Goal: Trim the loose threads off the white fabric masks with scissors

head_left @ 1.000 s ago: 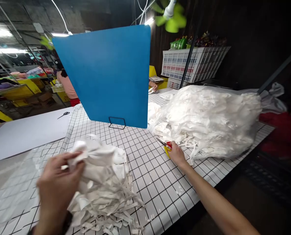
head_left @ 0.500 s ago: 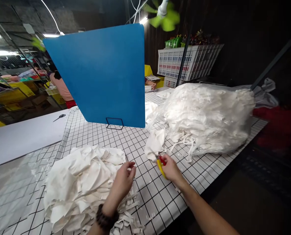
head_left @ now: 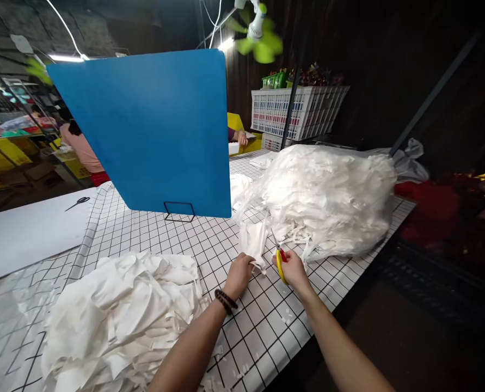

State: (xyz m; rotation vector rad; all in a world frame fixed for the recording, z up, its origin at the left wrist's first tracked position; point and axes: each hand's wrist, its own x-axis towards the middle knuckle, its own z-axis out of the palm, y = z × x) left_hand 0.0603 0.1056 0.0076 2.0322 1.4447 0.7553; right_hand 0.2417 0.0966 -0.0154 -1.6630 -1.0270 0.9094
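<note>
My left hand (head_left: 240,273), with a dark beaded bracelet at the wrist, pinches the near edge of a small white cloth piece (head_left: 253,239) lying on the checked tablecloth. In my right hand (head_left: 294,269) is a pair of thread snips (head_left: 282,264) with yellow and red handles, its blades pointing away from me just right of that cloth. Behind my right hand lies a large clear plastic bag (head_left: 327,196) stuffed with white cloth pieces, some with straps spilling out at its mouth. A loose heap of white cloth pieces (head_left: 123,316) spreads to the left of my left arm.
A blue board (head_left: 152,136) stands upright on a black wire stand (head_left: 179,211). Black scissors (head_left: 77,203) lie on a white sheet (head_left: 25,228) at left. Another person's hand (head_left: 240,137) shows beyond the board. White crates (head_left: 299,111) stand at the back. Small scraps (head_left: 287,316) dot the tablecloth.
My left hand has moved right from beside the heap and taken hold of the small cloth piece. My right hand and snips have shifted slightly away from that cloth, and the view has turned right.
</note>
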